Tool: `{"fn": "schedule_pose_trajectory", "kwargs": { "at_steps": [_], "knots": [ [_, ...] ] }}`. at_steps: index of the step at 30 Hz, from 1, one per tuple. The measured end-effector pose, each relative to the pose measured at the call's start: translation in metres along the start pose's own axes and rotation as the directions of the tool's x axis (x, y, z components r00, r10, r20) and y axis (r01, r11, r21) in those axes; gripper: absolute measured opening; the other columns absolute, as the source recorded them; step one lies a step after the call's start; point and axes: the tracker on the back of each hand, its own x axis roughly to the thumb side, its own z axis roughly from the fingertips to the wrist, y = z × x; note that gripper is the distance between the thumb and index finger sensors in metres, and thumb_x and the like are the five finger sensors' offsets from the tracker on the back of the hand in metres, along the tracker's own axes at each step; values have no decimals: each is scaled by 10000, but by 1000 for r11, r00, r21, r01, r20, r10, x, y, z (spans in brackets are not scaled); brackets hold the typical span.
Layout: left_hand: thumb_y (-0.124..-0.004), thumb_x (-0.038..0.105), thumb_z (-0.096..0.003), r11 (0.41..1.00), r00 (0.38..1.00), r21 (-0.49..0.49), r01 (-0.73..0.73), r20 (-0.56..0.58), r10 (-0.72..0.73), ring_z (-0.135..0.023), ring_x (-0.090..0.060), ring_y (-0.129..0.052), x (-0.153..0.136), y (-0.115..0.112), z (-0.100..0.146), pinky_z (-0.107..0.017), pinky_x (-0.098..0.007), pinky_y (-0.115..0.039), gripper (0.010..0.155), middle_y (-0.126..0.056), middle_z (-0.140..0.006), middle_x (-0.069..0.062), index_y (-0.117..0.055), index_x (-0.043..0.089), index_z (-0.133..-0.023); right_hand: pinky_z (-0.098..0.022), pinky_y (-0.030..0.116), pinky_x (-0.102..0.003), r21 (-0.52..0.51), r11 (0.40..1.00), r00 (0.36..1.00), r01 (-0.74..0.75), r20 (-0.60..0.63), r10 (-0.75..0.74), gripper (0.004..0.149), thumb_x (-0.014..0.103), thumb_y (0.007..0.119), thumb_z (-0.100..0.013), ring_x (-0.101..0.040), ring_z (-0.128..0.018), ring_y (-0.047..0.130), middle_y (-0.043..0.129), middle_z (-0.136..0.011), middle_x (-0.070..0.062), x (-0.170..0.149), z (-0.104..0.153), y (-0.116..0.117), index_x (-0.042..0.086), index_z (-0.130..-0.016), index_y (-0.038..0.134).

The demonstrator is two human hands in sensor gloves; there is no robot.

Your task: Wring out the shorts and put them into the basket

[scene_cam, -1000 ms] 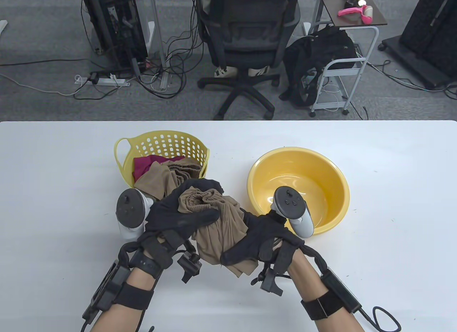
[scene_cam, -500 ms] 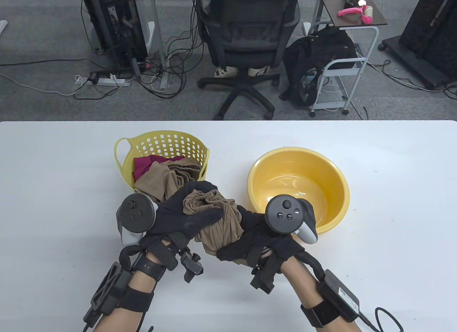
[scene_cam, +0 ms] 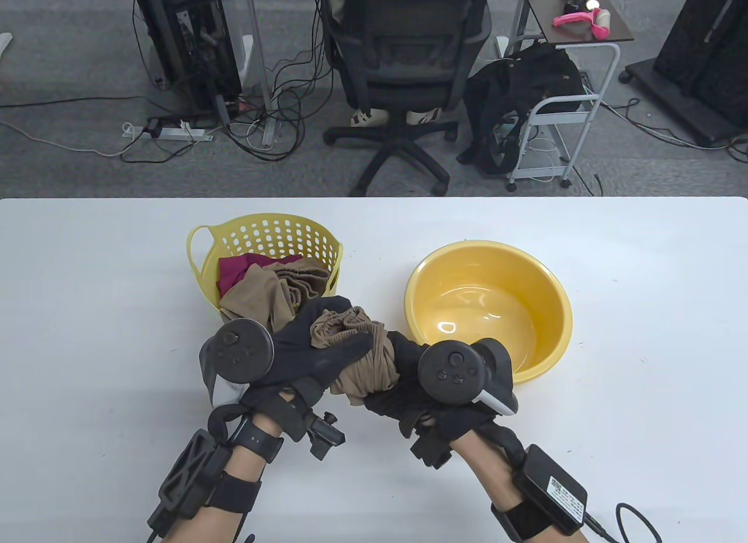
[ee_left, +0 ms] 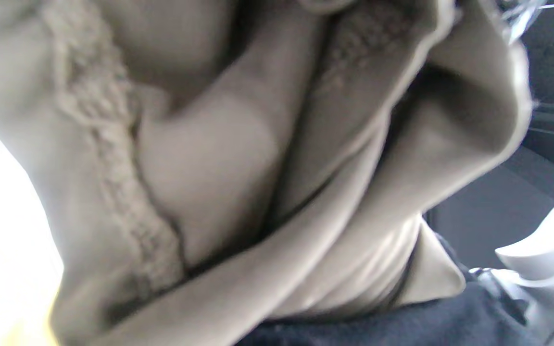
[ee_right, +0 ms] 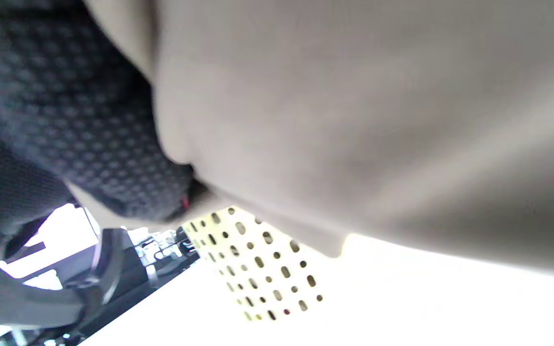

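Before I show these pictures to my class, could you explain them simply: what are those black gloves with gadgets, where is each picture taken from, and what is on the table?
These are a person's hands in black sensor gloves, each with a tracker strapped to its back. One camera looks down at the white table; two others sit on the wrists, so their pictures are blurred close-ups of cloth. The left hand and right hand both grip tan shorts, twisted between them. Behind stand a yellow basket holding other clothes and a yellow basin.
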Motion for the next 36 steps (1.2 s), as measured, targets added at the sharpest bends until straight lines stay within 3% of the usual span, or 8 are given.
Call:
{"fn": "schedule_pose_trajectory", "kwargs": {
  "at_steps": [12, 18, 24, 29, 36],
  "knots": [
    [-842, 581, -573, 999, 993, 18, 39, -112, -37, -519, -315, -1046, -6, -7, -1, -436, -534, -859, 602, -921, -793, -168, -670, 145, -950, -125, 804, -228, -126, 942, 944, -312, 71, 323, 754, 443, 1071, -307, -110, -247, 963, 920, -574, -4, 15, 5, 5, 55, -844, 711],
    [-836, 577, -580, 1000, 984, -2, 6, -178, -7, -436, -294, -1078, -7, -7, 2, -366, -502, -900, 599, -954, -728, -182, -699, 107, -925, -124, 807, -238, -199, 883, 879, -426, 140, 455, 731, 430, 1062, -317, -110, -242, 960, 921, -568, -9, 26, 11, 6, 42, -833, 719],
    [-841, 579, -578, 1000, 966, 1, -9, -258, 9, -329, -250, -1111, -11, -6, 3, -282, -452, -944, 588, -998, -639, -175, -749, 83, -881, -127, 814, -241, -276, 781, 760, -560, 203, 617, 717, 427, 1046, -332, -103, -246, 958, 919, -567, -12, 38, 14, 8, 30, -831, 717],
    [-850, 572, -575, 1000, 950, -1, -20, -311, 19, -267, -228, -1127, -17, -7, 5, -233, -428, -965, 578, -1025, -580, -170, -784, 67, -848, -134, 820, -242, -304, 730, 699, -612, 225, 679, 706, 419, 1034, -347, -100, -252, 956, 912, -574, -14, 41, 15, 12, 23, -833, 709],
    [-845, 573, -576, 999, 948, 1, -41, -317, 39, -275, -237, -1126, -16, -6, 5, -238, -439, -960, 583, -1021, -587, -174, -781, 62, -848, -134, 823, -239, -314, 714, 682, -626, 223, 696, 707, 425, 1033, -348, -96, -252, 956, 913, -573, -11, 44, 15, 10, 28, -834, 708]
  ]
}}
